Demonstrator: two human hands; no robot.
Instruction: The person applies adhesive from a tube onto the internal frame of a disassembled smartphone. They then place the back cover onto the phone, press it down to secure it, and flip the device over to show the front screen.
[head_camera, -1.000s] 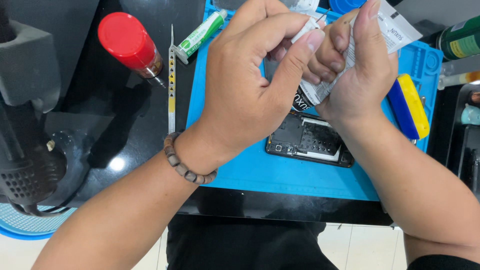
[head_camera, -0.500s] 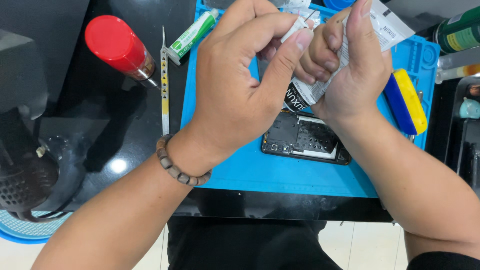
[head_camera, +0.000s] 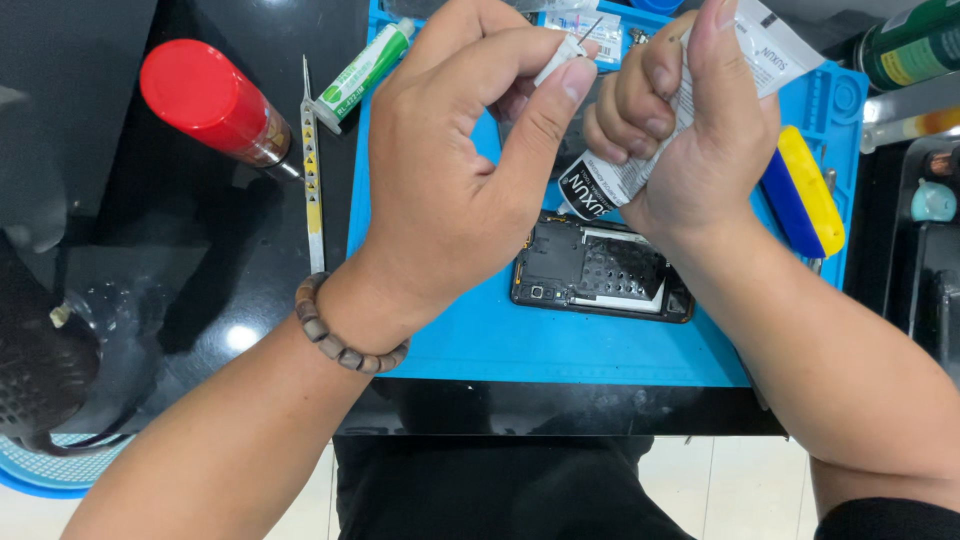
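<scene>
Here, much is hidden: both hands meet above the far middle of a blue work mat (head_camera: 560, 350) on a dark counter (head_camera: 200, 290), and they cover most of what they hold. The right hand (head_camera: 690, 130) is clenched round a crumpled white glue tube (head_camera: 615, 180) with a black band; only its lower end and a flat tail above the thumb show. The left hand (head_camera: 460, 190) pinches the tube's small white nozzle cap (head_camera: 558, 58) between thumb and forefinger, and a thin needle tip pokes out beyond it. Whether the cap is on or off is hard to tell.

Below the hands, near the mat's middle, lies an opened black phone body (head_camera: 600, 275), its far edge covered by the wrists. A blue and yellow tool (head_camera: 805, 190) sits by the mat's right edge, partly behind the right hand. Left of the mat lie a thin metal pry tool (head_camera: 312, 170), a red-capped bottle (head_camera: 215, 105) and a green and white tube (head_camera: 365, 68). A beaded bracelet (head_camera: 345, 345) circles the left wrist. A green can (head_camera: 915, 45) is cut off at the far right corner.
</scene>
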